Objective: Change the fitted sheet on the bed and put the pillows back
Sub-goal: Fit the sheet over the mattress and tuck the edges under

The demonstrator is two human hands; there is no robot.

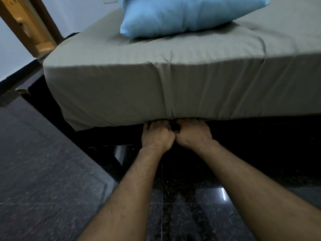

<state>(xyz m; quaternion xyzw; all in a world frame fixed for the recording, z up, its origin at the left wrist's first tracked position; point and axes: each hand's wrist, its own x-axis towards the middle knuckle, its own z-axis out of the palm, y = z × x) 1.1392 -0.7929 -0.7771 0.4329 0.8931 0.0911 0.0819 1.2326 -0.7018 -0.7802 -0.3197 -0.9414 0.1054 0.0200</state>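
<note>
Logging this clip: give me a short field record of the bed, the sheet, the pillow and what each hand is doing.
sheet: grey fitted sheet covers the mattress top and side, creases gathering toward the hands
pillow: light blue pillow lies on the sheet
left hand: left hand at the sheet's lower edge, fingers curled under it
right hand: right hand beside it, fingers curled under the same edge
frame: dark bed frame beneath the mattress
floor: dark speckled stone floor

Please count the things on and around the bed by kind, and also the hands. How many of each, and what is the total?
Blue pillow: 1
Grey fitted sheet: 1
Dark bed frame: 1
Hands at the sheet's lower edge, left hand and right hand: 2
Total: 5
</note>
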